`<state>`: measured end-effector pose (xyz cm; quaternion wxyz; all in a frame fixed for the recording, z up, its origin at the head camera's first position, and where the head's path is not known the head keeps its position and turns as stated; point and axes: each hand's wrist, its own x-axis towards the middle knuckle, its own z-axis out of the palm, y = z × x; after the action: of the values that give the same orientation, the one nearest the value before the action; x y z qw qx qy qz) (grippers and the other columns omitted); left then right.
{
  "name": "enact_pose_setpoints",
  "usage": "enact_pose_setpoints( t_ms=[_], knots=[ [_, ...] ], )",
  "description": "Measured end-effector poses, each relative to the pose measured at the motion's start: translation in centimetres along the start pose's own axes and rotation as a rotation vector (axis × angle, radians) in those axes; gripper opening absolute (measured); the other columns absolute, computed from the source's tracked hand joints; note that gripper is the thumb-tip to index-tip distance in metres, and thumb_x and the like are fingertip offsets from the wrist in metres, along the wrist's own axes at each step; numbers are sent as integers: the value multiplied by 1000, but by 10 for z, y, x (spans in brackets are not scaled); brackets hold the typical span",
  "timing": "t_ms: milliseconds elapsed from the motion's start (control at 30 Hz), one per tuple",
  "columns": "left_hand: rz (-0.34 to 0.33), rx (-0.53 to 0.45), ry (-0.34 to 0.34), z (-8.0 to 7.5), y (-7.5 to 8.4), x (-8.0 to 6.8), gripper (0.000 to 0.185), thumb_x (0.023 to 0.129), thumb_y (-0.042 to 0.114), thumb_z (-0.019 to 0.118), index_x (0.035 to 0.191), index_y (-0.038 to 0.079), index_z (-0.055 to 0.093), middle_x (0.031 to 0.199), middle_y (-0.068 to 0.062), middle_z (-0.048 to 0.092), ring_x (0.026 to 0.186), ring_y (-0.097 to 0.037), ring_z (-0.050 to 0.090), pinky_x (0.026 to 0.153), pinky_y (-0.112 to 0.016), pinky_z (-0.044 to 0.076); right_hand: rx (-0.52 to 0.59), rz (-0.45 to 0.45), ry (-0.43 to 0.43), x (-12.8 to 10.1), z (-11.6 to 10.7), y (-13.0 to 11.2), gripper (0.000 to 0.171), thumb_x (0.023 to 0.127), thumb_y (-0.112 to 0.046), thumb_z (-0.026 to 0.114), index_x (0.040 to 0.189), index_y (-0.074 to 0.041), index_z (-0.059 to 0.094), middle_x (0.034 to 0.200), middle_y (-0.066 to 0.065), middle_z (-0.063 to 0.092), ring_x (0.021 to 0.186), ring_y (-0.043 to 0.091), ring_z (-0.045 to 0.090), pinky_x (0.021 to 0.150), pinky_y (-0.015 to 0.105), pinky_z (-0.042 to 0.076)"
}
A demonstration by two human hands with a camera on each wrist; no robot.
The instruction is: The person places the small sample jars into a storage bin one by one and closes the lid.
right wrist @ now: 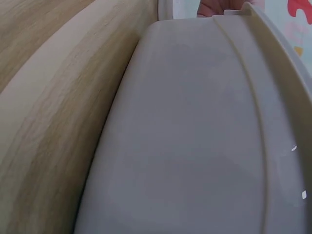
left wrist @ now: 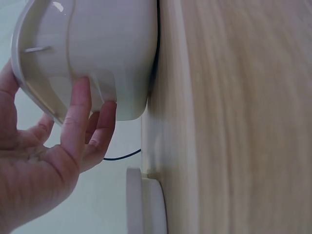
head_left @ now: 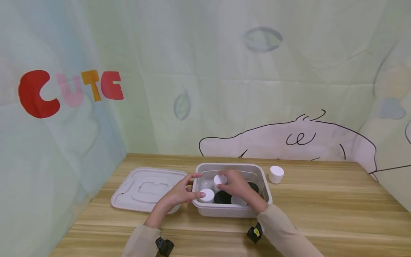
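A: What is the right hand (head_left: pixel 236 184) doing?

B: Pinching a white lidded jar (head_left: pixel 219 180) between thumb and fingers, inside the plastic storage box (head_left: pixel 229 211).

A: And the left hand (head_left: pixel 179 192)?

B: Gripping the box's left end: fingers against the outer wall, thumb over the rim, its tip at a second white jar (head_left: pixel 207 196) in the near left corner.

A: Where does the box stand?

B: Near the back edge of the desk (head_left: pixel 321 203), about midway along. The box lid (head_left: pixel 128 198) lies to its left, toward the desk's left edge, and a third white jar (head_left: pixel 276 174) stands to its right, by the back edge.

A: How should the jar handle?

B: Probably light, stiff and hard to break, though its smooth sides could slip. I'd take it round the sides, thumb opposite fingers. The box looks stiff and thin-walled; the rim seems the best hold.

A: Count them.

B: One box, one lid, three clear white jars, two in the box and one outside. Also in the box, two black round tops (head_left: pixel 223 198) and one pale round top (head_left: pixel 238 201) show. The right arm covers part of it, so I can't tell whether there are more.
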<state>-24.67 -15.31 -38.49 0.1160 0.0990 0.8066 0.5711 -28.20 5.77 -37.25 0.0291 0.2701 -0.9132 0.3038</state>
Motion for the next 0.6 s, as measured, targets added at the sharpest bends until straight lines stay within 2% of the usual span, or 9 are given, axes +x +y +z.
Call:
enact_pose_setpoints(
  t_ms=[233,400,600],
  knots=[
    [-13,1,21,1,0,1,66,76,22,74,133,14,41,125,-25,43,101,-30,54,65,-34,49,-48,-57,-36,1,4,4,31,76,-10,72,102,4,63,95,14,65,78,18,54,68,33,43],
    [0,2,19,1,-3,2,66,76,22,75,132,13,41,122,-24,45,97,-28,54,64,-34,49,-35,0,-72,2,4,5,30,78,-14,71,102,1,65,97,12,65,81,18,55,74,37,45],
    [0,-10,15,1,-2,2,65,77,21,74,132,14,41,124,-24,44,95,-26,55,63,-32,48,4,10,-86,-2,-3,6,33,80,-17,69,108,0,63,104,13,64,92,23,57,82,42,45]
  ],
)
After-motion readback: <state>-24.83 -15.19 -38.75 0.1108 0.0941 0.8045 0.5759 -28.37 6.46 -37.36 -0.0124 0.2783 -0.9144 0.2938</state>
